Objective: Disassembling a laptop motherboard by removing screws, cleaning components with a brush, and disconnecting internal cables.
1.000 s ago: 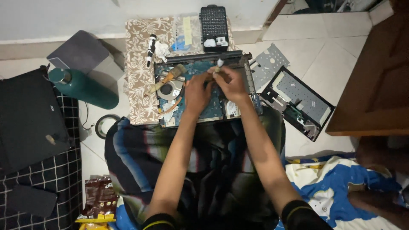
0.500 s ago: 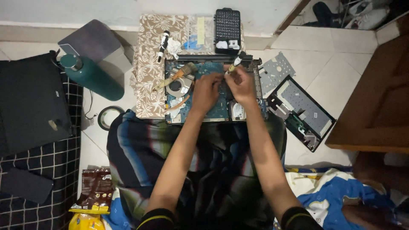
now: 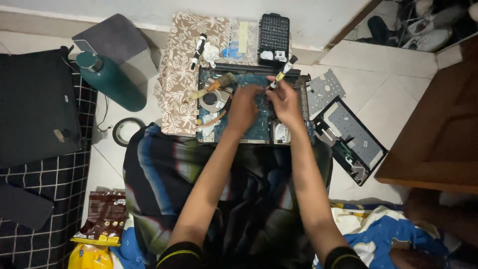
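- Two hands sit close together over an opened laptop base (image 3: 249, 114), which rests on the person's lap and a patterned cloth (image 3: 181, 65).
- Right hand (image 3: 286, 102) is closed around a small screwdriver (image 3: 281, 74), black and white handle tilted up and away, tip down on the board.
- Left hand (image 3: 244, 107) is curled with fingertips pressing on the board; can't tell if it pinches anything.
- Base looks stripped: blue-green circuit board exposed, round fan at left, silver drive near the front edge.
- A brush (image 3: 211, 87) lies across the fan; a bit case (image 3: 274, 32) sits just behind.
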